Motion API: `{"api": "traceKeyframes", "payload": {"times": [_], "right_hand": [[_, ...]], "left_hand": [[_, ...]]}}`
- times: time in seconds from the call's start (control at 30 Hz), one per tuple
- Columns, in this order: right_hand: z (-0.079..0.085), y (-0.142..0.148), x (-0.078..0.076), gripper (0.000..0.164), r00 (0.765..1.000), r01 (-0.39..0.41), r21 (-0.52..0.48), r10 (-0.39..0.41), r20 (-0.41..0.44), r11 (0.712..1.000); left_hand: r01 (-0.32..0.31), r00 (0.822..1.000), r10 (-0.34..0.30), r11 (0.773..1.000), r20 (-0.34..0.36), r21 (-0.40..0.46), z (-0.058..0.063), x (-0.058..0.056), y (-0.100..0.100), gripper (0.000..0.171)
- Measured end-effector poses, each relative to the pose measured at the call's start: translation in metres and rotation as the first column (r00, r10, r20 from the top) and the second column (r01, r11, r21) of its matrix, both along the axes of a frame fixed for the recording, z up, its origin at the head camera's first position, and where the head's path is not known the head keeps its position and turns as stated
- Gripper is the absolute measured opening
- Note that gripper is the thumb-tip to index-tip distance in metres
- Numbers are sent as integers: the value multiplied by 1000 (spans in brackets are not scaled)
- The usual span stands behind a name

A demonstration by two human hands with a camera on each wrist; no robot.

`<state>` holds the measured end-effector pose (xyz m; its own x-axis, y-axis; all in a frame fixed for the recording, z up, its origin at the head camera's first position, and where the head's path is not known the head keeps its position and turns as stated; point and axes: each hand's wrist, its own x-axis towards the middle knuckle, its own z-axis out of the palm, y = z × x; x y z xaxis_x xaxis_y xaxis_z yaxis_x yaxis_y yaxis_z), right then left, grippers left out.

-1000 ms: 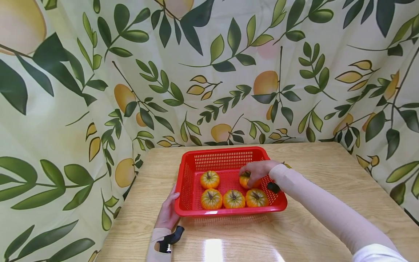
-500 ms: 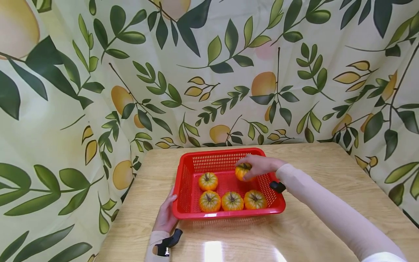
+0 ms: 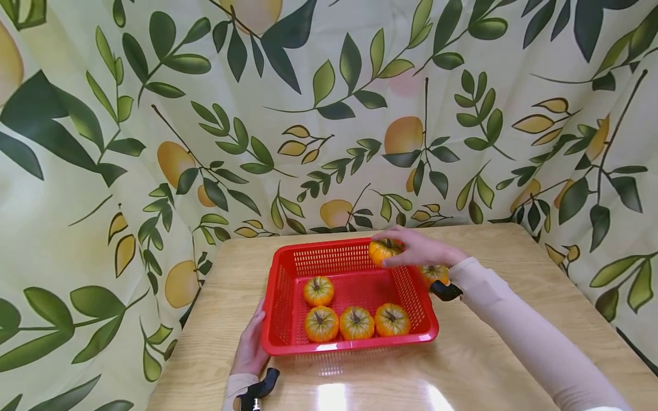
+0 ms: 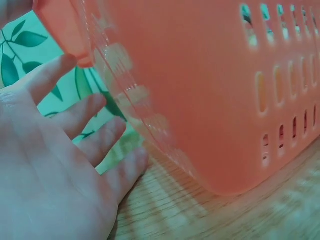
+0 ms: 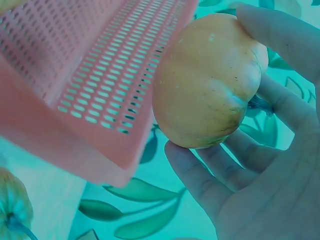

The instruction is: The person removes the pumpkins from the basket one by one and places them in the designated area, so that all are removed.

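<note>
My right hand (image 3: 424, 247) grips a small orange pumpkin (image 3: 381, 252) by thumb and fingertips, lifted above the back right corner of a red plastic basket (image 3: 339, 348). In the right wrist view the pumpkin (image 5: 205, 80) has its stem toward the palm, and the basket wall is beside it. My left hand (image 3: 250, 348) rests against the basket's left rim. Its fingers are spread and fairly straight in the left wrist view, the index fingertip at the rim. Inside the basket, one pumpkin (image 3: 319, 291) sits behind a front row of three, including a middle pumpkin (image 3: 357, 323).
Another pumpkin (image 3: 433, 275) lies on the wooden table (image 3: 493, 319) just right of the basket, partly covered by my right wrist and its black camera mount (image 3: 446, 291). A leaf-patterned cloth (image 3: 329, 142) hangs behind the table and along its sides.
My right hand has lifted the pumpkin from inside the basket up and back to rim height. The pumpkin right of the basket has come into clearer sight. The left hand stays at the rim.
</note>
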<state>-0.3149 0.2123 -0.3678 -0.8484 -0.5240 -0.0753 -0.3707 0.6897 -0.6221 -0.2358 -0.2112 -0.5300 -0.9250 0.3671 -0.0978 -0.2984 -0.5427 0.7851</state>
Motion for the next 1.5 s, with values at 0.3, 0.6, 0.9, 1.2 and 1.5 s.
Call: {"api": "traceKeyframes", "payload": {"times": [0.3,0.6,0.9,1.2,1.5], "right_hand": [[20,18,1,62,999,39,31,-38,-35,999],[32,40,0,59,991,75,67,-67,-113,995],[34,73,0,60,981,148,74,-137,-135,986],[38,104,1,59,972,213,95,-201,-124,972],[30,125,2,61,966,251,77,-245,-81,965]], "left_hand": [[-31,999,32,998,33,-56,6,1,2,73],[-47,998,52,988,29,-144,3,2,4,29],[-52,997,59,988,45,-143,7,-1,4,34],[-15,997,23,994,77,-104,7,-2,4,38],[-42,999,42,999,13,-19,4,-7,6,38]]}}
